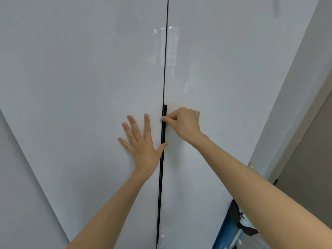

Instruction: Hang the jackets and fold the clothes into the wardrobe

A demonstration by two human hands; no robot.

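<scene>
Two glossy white wardrobe doors fill the view, the left door [80, 87] and the right door [224, 78], both closed with a thin dark gap between them. A long black edge handle [163, 177] runs down the gap. My left hand [142, 141] lies flat with spread fingers on the left door beside the handle, thumb tip touching it. My right hand [183, 123] has curled fingers gripping the top part of the black handle. No jackets or clothes are in view.
A grey wall [296, 105] stands to the right of the wardrobe. Low on the right, a blue object with a black strap [233, 221] shows under my right forearm. Another white panel [21, 177] adjoins at the left.
</scene>
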